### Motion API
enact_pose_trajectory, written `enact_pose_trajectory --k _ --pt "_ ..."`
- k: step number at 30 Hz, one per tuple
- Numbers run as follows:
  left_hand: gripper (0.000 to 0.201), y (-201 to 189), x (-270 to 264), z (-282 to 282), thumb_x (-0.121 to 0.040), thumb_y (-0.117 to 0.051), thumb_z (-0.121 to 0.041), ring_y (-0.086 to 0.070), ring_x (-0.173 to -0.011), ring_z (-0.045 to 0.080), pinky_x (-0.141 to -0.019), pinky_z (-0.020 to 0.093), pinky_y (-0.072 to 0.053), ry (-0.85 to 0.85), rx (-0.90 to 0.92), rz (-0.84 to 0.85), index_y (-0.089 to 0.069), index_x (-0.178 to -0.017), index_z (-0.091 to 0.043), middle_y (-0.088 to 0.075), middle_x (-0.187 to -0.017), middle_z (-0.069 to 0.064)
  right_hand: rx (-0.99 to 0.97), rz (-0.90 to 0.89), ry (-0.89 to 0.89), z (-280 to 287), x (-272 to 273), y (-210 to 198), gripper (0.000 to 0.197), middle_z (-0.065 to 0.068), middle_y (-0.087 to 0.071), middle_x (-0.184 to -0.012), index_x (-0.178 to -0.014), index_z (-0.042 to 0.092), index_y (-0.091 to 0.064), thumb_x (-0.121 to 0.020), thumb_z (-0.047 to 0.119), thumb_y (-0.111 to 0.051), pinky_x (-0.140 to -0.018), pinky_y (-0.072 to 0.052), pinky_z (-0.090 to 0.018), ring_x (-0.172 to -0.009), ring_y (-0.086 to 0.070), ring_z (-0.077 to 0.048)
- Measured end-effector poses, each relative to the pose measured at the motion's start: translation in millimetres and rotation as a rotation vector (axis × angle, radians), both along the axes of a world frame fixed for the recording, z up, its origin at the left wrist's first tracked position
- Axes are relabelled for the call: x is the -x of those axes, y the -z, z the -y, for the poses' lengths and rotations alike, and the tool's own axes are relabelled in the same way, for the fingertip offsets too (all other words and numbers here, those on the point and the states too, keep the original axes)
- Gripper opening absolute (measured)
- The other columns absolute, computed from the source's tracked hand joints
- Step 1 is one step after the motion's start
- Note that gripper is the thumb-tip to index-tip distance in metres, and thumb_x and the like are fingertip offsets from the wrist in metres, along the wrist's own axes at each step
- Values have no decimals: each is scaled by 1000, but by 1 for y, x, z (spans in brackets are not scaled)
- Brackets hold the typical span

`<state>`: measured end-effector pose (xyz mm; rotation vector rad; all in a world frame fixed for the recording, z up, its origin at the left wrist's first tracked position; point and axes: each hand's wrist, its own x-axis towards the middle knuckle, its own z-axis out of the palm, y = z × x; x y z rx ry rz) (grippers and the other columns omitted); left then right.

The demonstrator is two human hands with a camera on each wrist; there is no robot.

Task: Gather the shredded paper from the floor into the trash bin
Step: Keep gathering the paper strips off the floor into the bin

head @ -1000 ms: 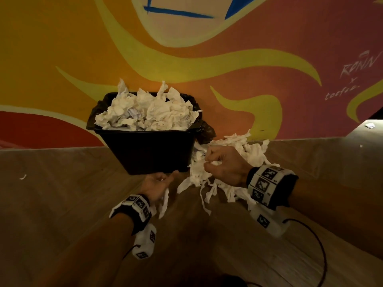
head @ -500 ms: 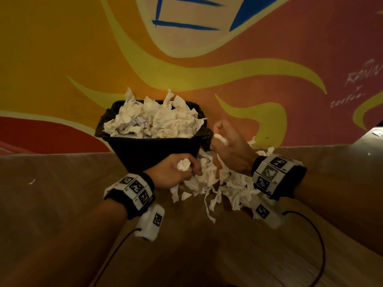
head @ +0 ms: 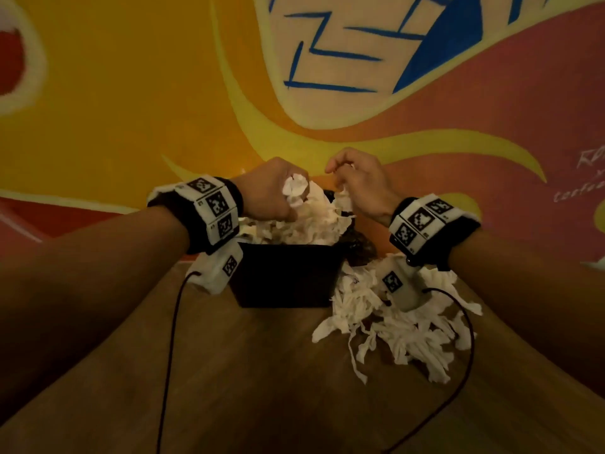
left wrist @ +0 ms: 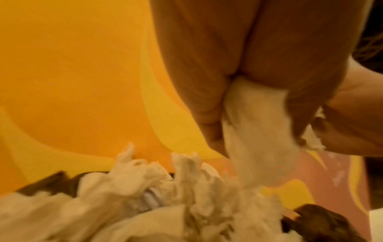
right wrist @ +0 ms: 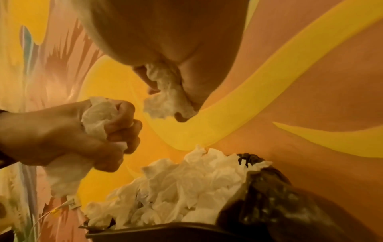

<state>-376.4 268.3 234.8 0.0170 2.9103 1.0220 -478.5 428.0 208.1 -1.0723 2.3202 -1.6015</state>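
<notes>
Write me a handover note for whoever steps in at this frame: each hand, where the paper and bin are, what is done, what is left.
Left hand: grips a wad of white shredded paper above the black plastic trash bin.
Right hand: pinches a smaller clump over the bin.
Done: bin heaped above its rim with paper.
Left: drop both handfuls in, then gather the pile of white strips on the wooden floor to the bin's right.

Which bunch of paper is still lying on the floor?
The pile of shredded paper right of the trash bin. The other bunches are heaped in the bin or gripped by the left hand and right hand.
</notes>
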Motion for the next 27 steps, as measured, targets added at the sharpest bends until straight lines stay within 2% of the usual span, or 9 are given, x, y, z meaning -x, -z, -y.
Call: enact_pose_trajectory --k 2,5,8,11,14,18,23,25,27 --pt "19 0 0 17 -84 -63 1 -61 -68 31 -64 43 -54 -90 -51 -26 -57 -72 -13 -59 -78 14 -62 -25 -5 9 1 1 35 6 -53 -76 -71 26 -55 -83 -4 -43 -67 -39 -31 -70 -50 -14" --pt "19 14 0 35 -92 -52 1 -63 -78 35 -70 46 -56 -222 -50 -39 -62 -83 -13 -62 -94 15 -221 -80 -61 19 -1 8 42 -4 -48 -85 -69 27 -53 -73 -13 -41 -68 -36 -35 -78 -49 -25" --pt "12 30 -1 43 -100 -46 -17 -59 -72 30 -59 35 -46 -262 77 -21 -57 -99 -20 -62 -97 11 -329 -94 -62 30 -10 18 28 -7 -51 -93 -70 26 -55 -84 2 -49 -77 -36 -35 -85 -48 -20" --pt "34 40 0 45 -101 -39 -39 -54 -78 25 -61 33 -40 -249 166 27 -41 -126 -16 -53 -106 8 -547 -153 -86 39 -19 29 26 -10 -47 -106 -100 9 -60 -98 22 -38 -85 -27 -34 -99 -41 -22" --pt "49 49 4 41 -100 -34 -41 -41 -105 27 -81 36 -32 -263 138 103 -25 -141 -17 -34 -124 6 -694 -129 -134 45 -24 38 23 -3 -29 -112 -115 14 -44 -98 24 -32 -89 -29 -40 -106 -29 -24" --pt "50 60 8 40 -101 -25 -29 -20 -133 35 -101 43 -25 -200 334 266 -16 -148 -14 -17 -148 14 -696 -237 -145 49 -25 48 37 -5 -25 -109 -111 12 -32 -82 -8 -41 -74 -27 -33 -103 -33 -31" --pt "60 63 4 45 -104 -26 -19 7 -148 32 -120 40 -9 -50 429 407 7 -153 -9 16 -159 16 -752 -319 -203 38 -10 43 33 -11 -43 -128 -116 10 -52 -88 -9 -50 -68 -34 -17 -113 -51 -28" --pt "59 62 1 45 -102 -29 -12 -7 -147 31 -115 36 -19 -19 441 395 0 -153 -9 5 -160 17 -761 -405 -172 31 -4 42 29 -8 -52 -129 -115 13 -61 -93 -2 -50 -67 -33 -12 -108 -56 -22" --pt "53 59 0 47 -100 -37 -7 -38 -133 29 -96 28 -34 -9 456 283 -23 -151 -10 -28 -153 17 -803 -421 -183 27 -3 40 28 -7 -58 -123 -115 14 -63 -95 -1 -50 -68 -38 -16 -101 -55 -21"
